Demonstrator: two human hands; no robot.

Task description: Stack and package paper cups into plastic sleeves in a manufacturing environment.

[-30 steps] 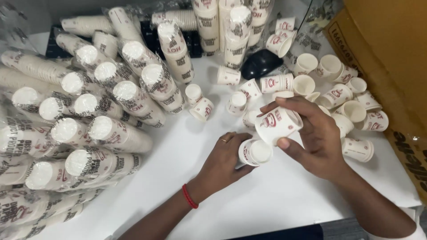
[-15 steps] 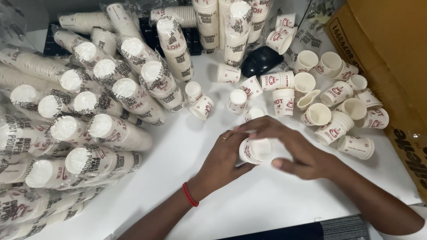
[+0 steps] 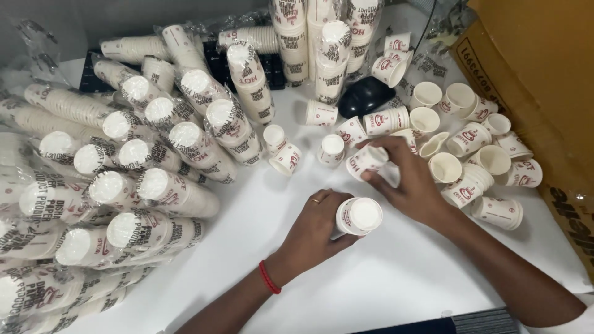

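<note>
A: What was held nearest the camera?

B: A short nested stack of paper cups [image 3: 357, 216] was gripped on its side in the left hand [image 3: 315, 227], base outward, fingers curled round the wall, just above the white tabletop [image 3: 383, 278]. A red bracelet [image 3: 269, 277] was worn at that wrist.

A: And the other hand?

B: A single printed paper cup [image 3: 366, 162] was pinched by the right hand [image 3: 408, 179], thumb and fingertips closed on its side, slightly farther and to the right.

A: How would such cups be judged to handle?

B: They would be judged very light and thin-walled, easily crushed if squeezed hard. The stiffer rolled rim or the base would be the safer hold; a nested stack is firmer than one cup.

A: What lay beyond?

B: Loose paper cups [image 3: 470, 139] were scattered far right beside a cardboard box [image 3: 544, 80]. Plastic-wrapped sleeves of cups [image 3: 124, 185] were piled left, and a black computer mouse [image 3: 366, 96] lay farther back.
</note>
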